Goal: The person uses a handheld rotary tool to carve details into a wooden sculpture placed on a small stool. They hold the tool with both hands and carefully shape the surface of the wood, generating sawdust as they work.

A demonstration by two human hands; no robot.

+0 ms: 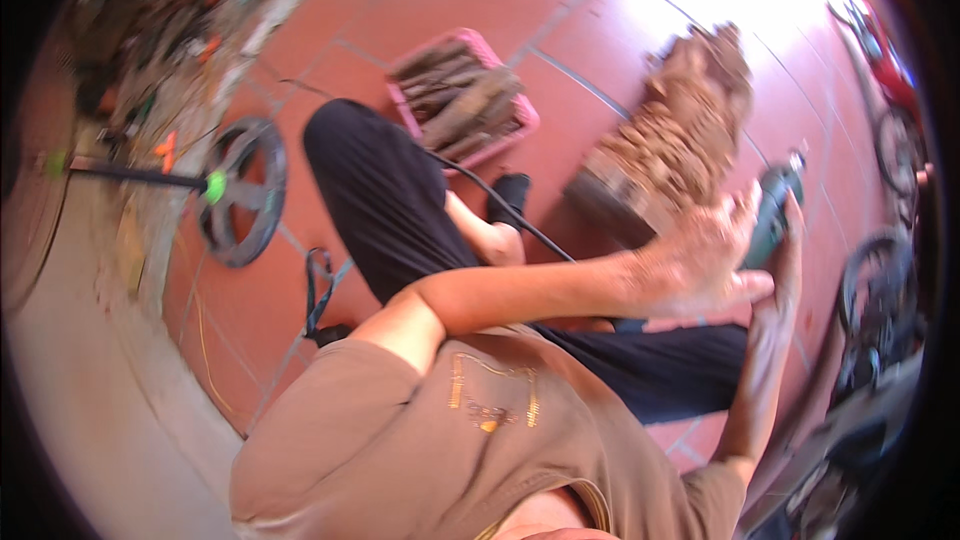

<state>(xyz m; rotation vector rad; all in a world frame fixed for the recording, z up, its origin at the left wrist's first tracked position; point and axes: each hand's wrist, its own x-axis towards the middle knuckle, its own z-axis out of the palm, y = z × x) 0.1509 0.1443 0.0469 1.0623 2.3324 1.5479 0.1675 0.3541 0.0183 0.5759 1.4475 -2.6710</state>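
Observation:
My left hand (690, 255) reaches across to the right, fingers stretched out and apart, with its fingertips beside a green power tool (768, 218). Round the far side of that tool curls my right hand (787, 265), gripping its body; part of the grip is hidden. The tool has a rounded green casing and a small metal tip pointing away from me. Just beyond my left hand lies a brown carved block of wood (670, 130), its surface deeply cut. The block's near end is a plain, darker piece, partly behind my left hand.
A pink basket (532, 120) of wooden pieces sits ahead, by my knee. A black cord (510, 202) runs past my foot. To the left stand a dark wheel (243, 192) and piled clutter (170, 40). Bicycles or similar wheeled things (870, 290) line the right.

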